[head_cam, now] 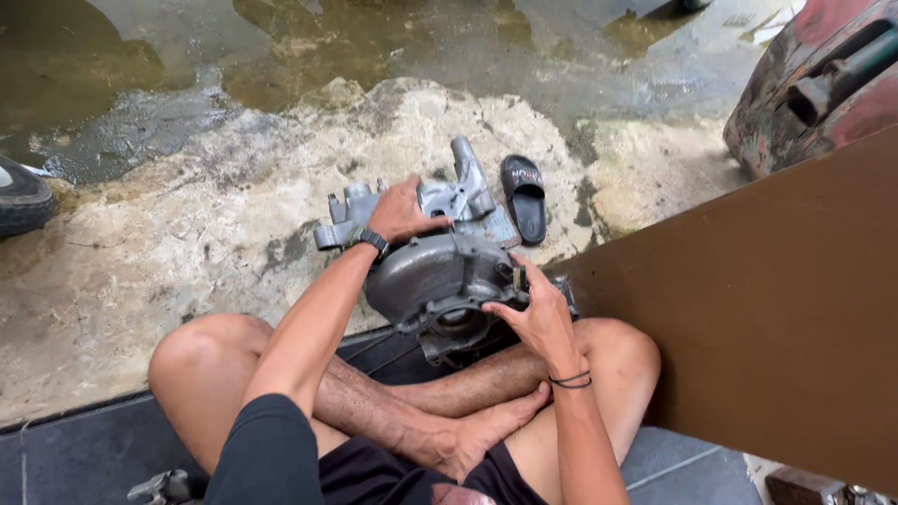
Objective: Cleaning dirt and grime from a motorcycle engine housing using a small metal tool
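A grey metal engine casing (435, 271) stands on the ground in front of my crossed legs. My left hand (402, 211), with a black watch on its wrist, rests on the casing's upper far part and grips it. My right hand (535, 313), with a black band on the wrist, holds the casing's near right edge with fingers curled on the rim. The casing's round opening faces toward me, partly hidden by my right hand.
A black slide sandal (524, 198) lies just beyond the casing. A large brown panel (767, 309) stands at the right. A rusty red vehicle body (823, 84) is at top right, a dark tyre (21, 201) at the left edge. Wet concrete (168, 234) lies ahead.
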